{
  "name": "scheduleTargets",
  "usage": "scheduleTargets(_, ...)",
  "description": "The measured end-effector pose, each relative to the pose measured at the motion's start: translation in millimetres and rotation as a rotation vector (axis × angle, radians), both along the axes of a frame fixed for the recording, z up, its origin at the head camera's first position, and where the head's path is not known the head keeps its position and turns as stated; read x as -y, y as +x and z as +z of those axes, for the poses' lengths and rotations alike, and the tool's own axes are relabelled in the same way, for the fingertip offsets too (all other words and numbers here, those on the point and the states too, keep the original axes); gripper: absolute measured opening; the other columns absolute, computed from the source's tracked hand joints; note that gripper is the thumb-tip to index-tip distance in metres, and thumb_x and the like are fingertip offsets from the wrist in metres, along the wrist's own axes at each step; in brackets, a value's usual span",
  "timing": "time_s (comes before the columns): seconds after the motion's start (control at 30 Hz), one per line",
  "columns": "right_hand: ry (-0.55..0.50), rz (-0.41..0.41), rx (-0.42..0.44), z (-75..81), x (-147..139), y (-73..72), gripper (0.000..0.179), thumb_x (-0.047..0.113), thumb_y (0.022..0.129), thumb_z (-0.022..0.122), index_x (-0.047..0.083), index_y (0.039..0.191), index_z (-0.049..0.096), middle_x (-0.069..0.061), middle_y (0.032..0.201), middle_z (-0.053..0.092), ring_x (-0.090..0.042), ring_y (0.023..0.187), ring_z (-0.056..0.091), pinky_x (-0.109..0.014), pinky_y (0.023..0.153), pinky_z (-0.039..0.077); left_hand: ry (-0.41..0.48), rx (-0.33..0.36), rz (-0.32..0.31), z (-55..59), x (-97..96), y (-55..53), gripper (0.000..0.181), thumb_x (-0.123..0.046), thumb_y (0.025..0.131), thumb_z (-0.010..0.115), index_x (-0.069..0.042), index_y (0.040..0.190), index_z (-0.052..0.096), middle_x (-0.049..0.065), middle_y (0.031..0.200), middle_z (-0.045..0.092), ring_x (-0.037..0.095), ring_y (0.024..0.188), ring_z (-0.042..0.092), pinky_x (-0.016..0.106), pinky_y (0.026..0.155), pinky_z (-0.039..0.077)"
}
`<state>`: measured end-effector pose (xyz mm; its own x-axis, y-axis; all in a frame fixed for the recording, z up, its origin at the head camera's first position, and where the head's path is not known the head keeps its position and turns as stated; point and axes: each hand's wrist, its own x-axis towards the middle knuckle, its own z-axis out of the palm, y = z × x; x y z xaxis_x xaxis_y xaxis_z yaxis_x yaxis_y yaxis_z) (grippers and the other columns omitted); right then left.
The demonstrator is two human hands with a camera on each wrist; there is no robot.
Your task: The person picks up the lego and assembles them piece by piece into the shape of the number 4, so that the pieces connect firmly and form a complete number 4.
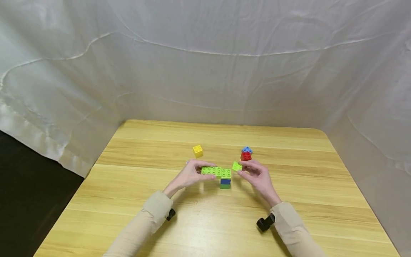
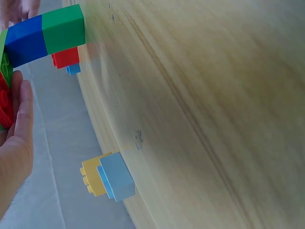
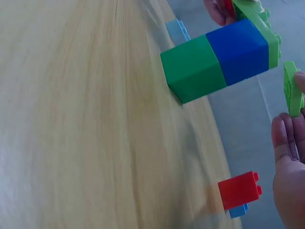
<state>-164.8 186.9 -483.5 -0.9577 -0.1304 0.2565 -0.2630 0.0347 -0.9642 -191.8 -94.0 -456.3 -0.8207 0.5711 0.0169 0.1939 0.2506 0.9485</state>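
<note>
We see a wooden table (image 1: 205,228), then a left hand (image 1: 189,174) and right hand (image 1: 258,176). The left hand grips a lime-topped, blue-and-green stack (image 1: 226,181) mid-table; beyond are a yellow brick (image 1: 198,151), left, and a red brick (image 1: 245,156), right. The right hand pinches a thin lime brick (image 1: 237,166) right of the stack.

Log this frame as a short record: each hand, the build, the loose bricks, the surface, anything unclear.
left hand: grips the left part of the lime top
right hand: pinches a small lime plate, apart from the build
build: green brick lowest, dark blue brick on it, lime top above, reaching out leftward
under the overhang: red piece
loose bricks: yellow brick, light blue brick, red brick, mid-blue brick behind the red one
surface: wooden table
unclear: whether the lime top is one piece or two
</note>
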Motion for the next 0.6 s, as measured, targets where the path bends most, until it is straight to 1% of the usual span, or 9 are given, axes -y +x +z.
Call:
scheduleTargets(0.2,-0.05,0.054,-0.018,1.5,5.5,2.1,0.037,-0.008,0.085,0.072,-0.019,0.119,0.061,0.003,0.106,0.062,-0.005,0.099,0.06,-0.014,0.094,0.054,0.011,-0.004,-0.005,-0.7,0.6,0.1,0.043,-0.014,0.088,0.077,-0.001,0.127,0.067,0.022,0.123,0.07,0.013,0.086,0.067,0.024,0.075,0.06)
scheduleTargets(0.37,-0.073,0.107,-0.044,4.1,10.6,3.4,0.036,-0.01,0.086,0.071,-0.02,0.119,0.06,0.001,0.109,0.062,-0.005,0.104,0.06,-0.018,0.098,0.054,0.008,-0.007,-0.002,-0.6,0.0,-0.2,0.043,-0.014,0.088,0.078,-0.001,0.127,0.067,0.021,0.123,0.07,0.013,0.086,0.067,0.024,0.075,0.059)
scheduleTargets(0.6,-0.034,0.165,-0.062,7.4,17.8,3.5,0.035,-0.008,0.087,0.07,-0.017,0.12,0.062,-0.006,0.112,0.061,-0.006,0.107,0.06,-0.021,0.102,0.053,0.01,-0.016,-0.006,0.2,0.4,-0.2,0.042,-0.014,0.088,0.078,-0.002,0.127,0.067,0.021,0.123,0.07,0.012,0.084,0.066,0.021,0.072,0.058)
